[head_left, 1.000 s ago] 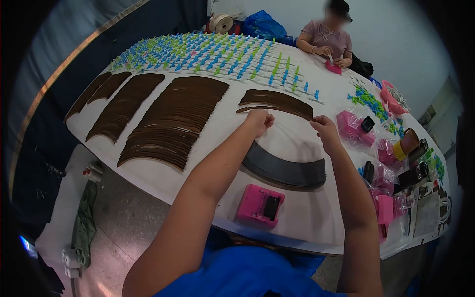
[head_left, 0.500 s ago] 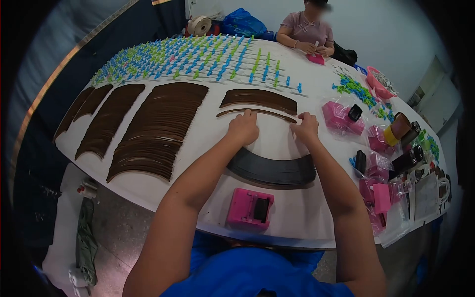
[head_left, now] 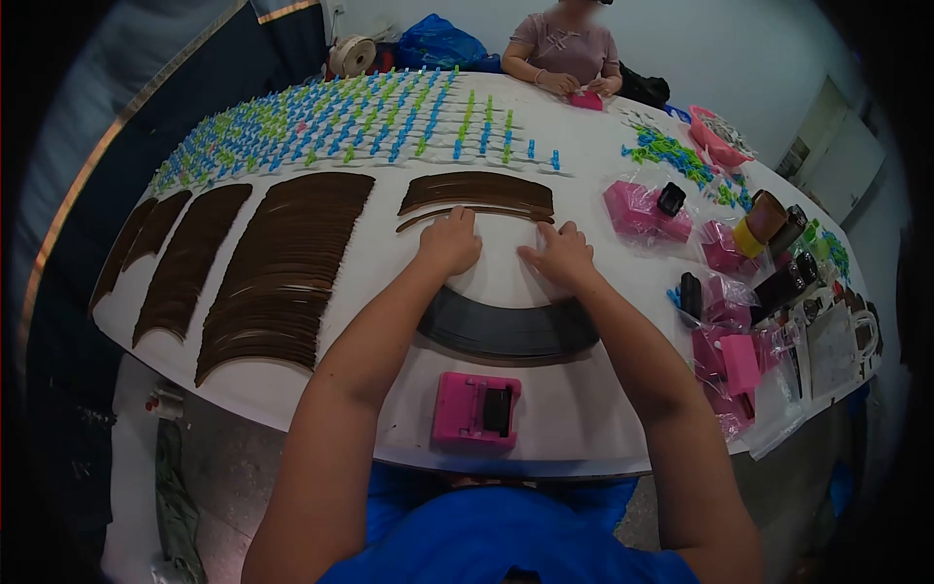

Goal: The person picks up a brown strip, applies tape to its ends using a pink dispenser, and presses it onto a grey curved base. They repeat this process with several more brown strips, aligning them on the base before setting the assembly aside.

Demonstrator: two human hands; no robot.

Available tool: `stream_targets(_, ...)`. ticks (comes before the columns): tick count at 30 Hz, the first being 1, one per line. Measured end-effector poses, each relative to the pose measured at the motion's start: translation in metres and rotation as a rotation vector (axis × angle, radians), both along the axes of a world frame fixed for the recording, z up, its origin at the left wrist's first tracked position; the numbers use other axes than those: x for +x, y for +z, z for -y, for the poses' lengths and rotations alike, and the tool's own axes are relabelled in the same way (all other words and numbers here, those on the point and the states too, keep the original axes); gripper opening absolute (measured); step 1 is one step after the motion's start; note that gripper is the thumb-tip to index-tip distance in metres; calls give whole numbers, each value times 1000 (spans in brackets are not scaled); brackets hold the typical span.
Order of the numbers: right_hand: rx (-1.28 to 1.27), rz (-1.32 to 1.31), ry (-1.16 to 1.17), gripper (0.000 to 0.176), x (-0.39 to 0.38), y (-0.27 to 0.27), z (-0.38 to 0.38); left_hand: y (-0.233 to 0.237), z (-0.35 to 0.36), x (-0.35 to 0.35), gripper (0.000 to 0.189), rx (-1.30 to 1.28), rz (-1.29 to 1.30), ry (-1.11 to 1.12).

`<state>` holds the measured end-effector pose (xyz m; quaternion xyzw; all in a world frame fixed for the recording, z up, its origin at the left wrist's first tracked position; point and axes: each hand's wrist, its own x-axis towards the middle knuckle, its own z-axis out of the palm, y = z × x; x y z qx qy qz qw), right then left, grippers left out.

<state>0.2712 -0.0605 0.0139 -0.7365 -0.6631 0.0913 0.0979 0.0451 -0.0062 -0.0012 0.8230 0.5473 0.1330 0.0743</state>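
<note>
Pressing a thin curved brown strip down on the white tabletop with both hands.
The left hand sets bent fingertips on the strip, its grip loose and clamped on nothing. The right hand lies flat, fingers spread apart, near the strip's right end. The strip sits mid-tabletop, just beside a small fan of similar brown strips. A dark grey curved stack lies nearer the near edge.

No words, labels, brands, numbers or signs can be read on anything in this view.
</note>
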Motion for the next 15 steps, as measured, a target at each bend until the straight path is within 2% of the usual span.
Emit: stream_targets(15, -52, 1, -62, 84, -2, 3, -8, 2, -13, 2, 49, -12, -36, -40)
